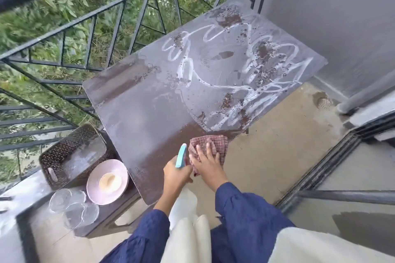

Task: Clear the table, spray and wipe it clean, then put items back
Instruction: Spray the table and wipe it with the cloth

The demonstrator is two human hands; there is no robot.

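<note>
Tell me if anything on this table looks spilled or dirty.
White cleaner squiggles and brown gritty patches cover the far half of the table, unwiped. The right hand presses a checked cloth at the near edge, where the surface looks darker; the left hand holds the spray bottle.

One table (pixel 149 113), one cloth (pixel 213 142), one spray bottle (pixel 181 155), one basket (pixel 64 151), one plate (pixel 96 186)

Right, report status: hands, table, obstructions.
Left hand grips teal-topped spray bottle; right hand presses red checked cloth at near edge. Dark tabletop: white foam squiggles unwiped far side. Pink plate off-table, left.
</note>
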